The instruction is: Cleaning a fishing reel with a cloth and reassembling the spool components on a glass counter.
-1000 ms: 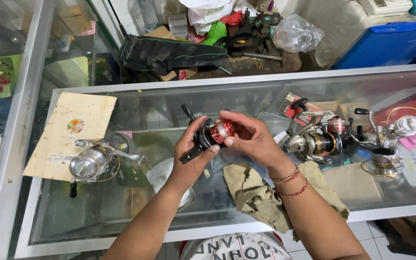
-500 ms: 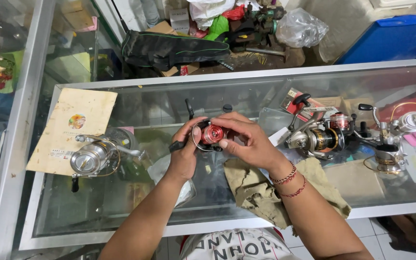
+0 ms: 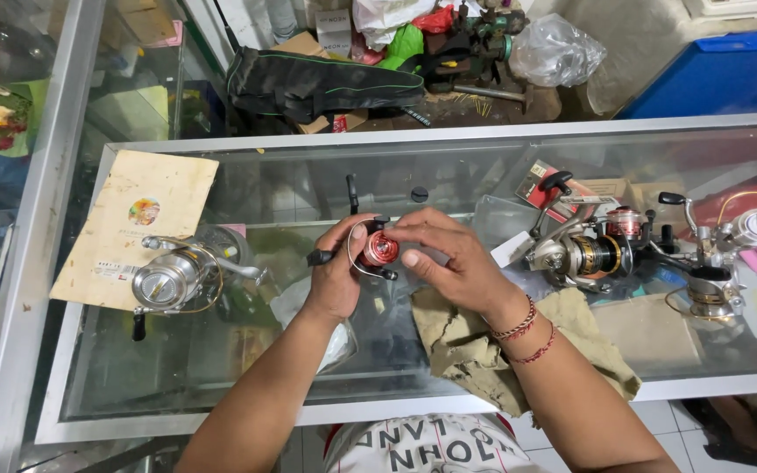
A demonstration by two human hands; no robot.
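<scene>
Red and black, the small fishing reel (image 3: pixel 377 250) sits between my two hands just above the glass counter (image 3: pixel 449 377), its red spool facing up toward me and its black handle sticking out past my left thumb. My left hand (image 3: pixel 336 278) is closed around the reel's body from the left, while my right hand (image 3: pixel 449 258) comes in from the right, fingers curled and fingertips pinching the spool. A tan rag (image 3: pixel 475 346) lies just under my right wrist, a silver reel (image 3: pixel 173 278) well off to the left, more reels (image 3: pixel 606 250) to the right.

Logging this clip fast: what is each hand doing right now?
Left hand: closed around the small red-spooled metal fishing reel, holding it.
Right hand: fingers pinch the same reel from the other side.
</scene>
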